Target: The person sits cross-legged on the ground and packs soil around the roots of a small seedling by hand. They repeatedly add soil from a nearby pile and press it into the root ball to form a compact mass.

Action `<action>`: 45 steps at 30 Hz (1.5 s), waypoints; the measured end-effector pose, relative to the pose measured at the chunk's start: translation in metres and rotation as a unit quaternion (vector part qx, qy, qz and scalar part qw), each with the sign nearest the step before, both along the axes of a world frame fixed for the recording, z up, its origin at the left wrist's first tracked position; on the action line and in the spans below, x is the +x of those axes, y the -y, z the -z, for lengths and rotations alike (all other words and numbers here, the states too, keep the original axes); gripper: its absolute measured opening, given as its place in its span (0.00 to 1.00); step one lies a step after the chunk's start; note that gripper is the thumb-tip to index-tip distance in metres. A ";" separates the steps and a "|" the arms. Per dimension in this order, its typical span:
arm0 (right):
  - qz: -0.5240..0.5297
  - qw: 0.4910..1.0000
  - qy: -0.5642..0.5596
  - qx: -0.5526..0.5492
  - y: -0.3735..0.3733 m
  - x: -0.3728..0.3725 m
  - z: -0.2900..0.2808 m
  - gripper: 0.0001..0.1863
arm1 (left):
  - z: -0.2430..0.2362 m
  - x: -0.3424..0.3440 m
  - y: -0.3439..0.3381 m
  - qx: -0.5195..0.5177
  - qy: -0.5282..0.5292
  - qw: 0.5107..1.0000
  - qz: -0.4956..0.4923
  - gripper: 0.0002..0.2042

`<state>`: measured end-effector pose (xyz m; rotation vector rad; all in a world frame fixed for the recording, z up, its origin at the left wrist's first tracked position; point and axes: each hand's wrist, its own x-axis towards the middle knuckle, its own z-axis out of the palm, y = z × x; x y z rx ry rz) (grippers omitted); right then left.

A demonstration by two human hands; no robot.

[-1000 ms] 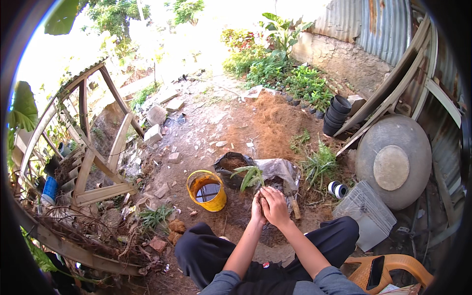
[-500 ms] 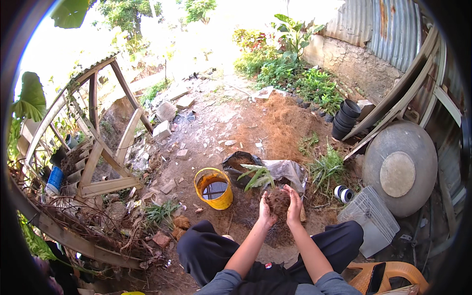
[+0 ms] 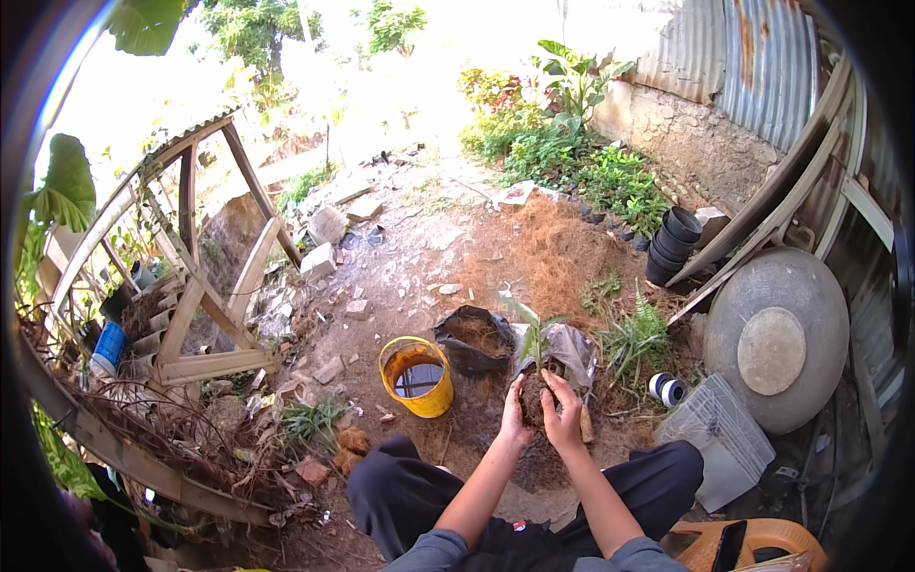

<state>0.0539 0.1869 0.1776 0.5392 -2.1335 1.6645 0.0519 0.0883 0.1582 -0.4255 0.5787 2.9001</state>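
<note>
Between my two cupped hands sits a brown, fibrous root ball, mostly hidden by the fingers, with a young plant's green leaves [image 3: 536,345] rising above it. My left hand [image 3: 516,412] presses its left side. My right hand [image 3: 562,408] closes round the other side, fingers bent over the top near the stem. Just beyond is a greyish plastic bag [image 3: 572,351], crumpled on the ground. To its left stands an open black bag [image 3: 461,357] with brown fibre inside. Nearer and further left, a yellow bucket [image 3: 434,398] contains dark liquid.
Loose brown fibre [image 3: 548,243] covers the ground ahead. On the right are stacked black pots [image 3: 667,257], a fern [image 3: 637,338], a large round grey object [image 3: 810,334] and a wire rack [image 3: 720,434]. A wooden frame [image 3: 214,365] and rubble stand left. An orange plastic chair [image 3: 701,545] is close by.
The plant has turned in my hands, its leaves swinging from the left to more upright. My right hand's fingers have come inward over the root ball, and both hands sit slightly lower.
</note>
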 end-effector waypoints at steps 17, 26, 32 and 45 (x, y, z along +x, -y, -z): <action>-0.038 0.908 0.143 -0.392 0.013 -0.014 0.004 0.18 | -0.025 0.003 0.001 -0.007 0.003 1.000 0.002 0.26; -0.005 0.932 0.179 -0.316 0.003 -0.003 0.008 0.17 | -0.024 0.001 -0.011 -0.143 0.032 0.989 -0.028 0.23; 0.001 1.000 -0.023 -0.006 0.007 0.008 -0.009 0.19 | -0.016 0.004 -0.005 -0.017 0.006 1.000 -0.019 0.21; -0.006 0.993 -0.041 0.113 0.008 0.008 -0.014 0.20 | -0.012 0.012 -0.008 -0.062 0.032 0.997 -0.031 0.23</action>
